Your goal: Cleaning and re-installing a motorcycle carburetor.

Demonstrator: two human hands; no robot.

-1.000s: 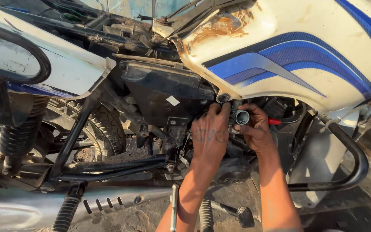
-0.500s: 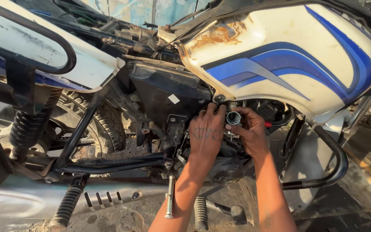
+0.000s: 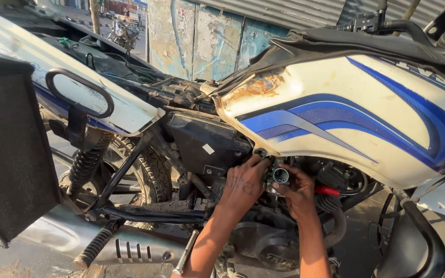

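A: What's around the work area?

B: White/blue fuel tank [image 3: 346, 110] overhangs it from above. Black side box [image 3: 204, 146] just left, red cap [image 3: 327, 191] just right. Frame tubes [image 3: 145, 213] and rear shock [image 3: 86, 164] further left, exhaust [image 3: 124, 249] near bottom. Tight pocket, engine parts behind.

A: Part location?

B: Small round metal carb-like piece [image 3: 280, 176], under tank's lower edge, between both hands.

A: Hands?

B: Left hand [image 3: 243, 183] comes up from below, fingers curled narrow, touching piece's left side. Right hand [image 3: 300, 193] pinches it from right, thumb on rim. Forearms angle up from near edge, side by side.
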